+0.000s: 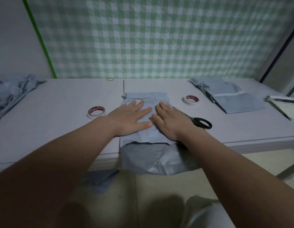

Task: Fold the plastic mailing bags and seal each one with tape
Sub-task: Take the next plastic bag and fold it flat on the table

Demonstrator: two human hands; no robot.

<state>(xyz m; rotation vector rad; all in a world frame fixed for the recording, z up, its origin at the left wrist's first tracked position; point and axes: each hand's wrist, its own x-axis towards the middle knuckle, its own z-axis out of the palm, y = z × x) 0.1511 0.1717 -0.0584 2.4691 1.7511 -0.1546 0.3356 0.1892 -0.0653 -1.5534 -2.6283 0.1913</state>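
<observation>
Folding step, I judge: left hand (132,118) and right hand (170,121) press flat, fingers straight, gripping nothing, on the mailing bag (146,134) at the table's (52,112) near edge; next, taping needs a tape roll (96,111).

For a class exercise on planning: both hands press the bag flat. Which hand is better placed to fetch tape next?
Probably the left hand: the left tape roll lies close beside it, while the right tape roll sits farther from the right hand, which has scissors beside it.
</observation>
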